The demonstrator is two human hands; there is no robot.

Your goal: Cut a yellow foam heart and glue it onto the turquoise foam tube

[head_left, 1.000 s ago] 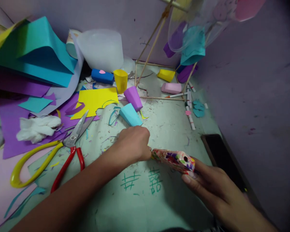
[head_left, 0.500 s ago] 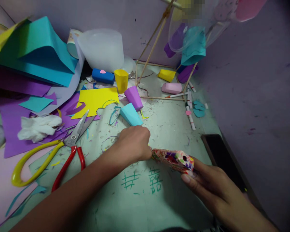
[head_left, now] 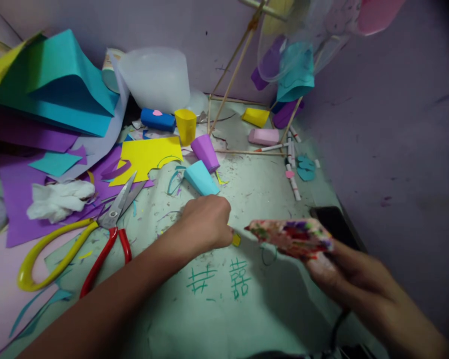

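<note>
My right hand (head_left: 344, 269) is closed around a glue gun (head_left: 288, 237), its body smeared in many colours and a bit blurred. Its pointed tip faces left, and a dark cord (head_left: 338, 326) hangs below the hand. Over the table, my left hand (head_left: 209, 222) is closed, with a small yellow paper piece (head_left: 236, 240) showing at its fingertips; most of the fingers are hidden. A thin pale strand seems to run between the tip and that piece. Just beyond the left hand lie a light blue paper cup (head_left: 202, 178) and a purple paper cup (head_left: 205, 152).
Large scissors (head_left: 114, 214) lie spread at left among coloured paper sheets (head_left: 145, 154) and a crumpled white tissue (head_left: 60, 199). A stick frame (head_left: 232, 82) stands at the back, with markers (head_left: 294, 182) nearby. A phone (head_left: 333, 224) rests by the right wall.
My right hand has drawn the glue gun to the right, away from my left hand. The yellow piece at the left fingertips now shows more. The left hand has hardly moved.
</note>
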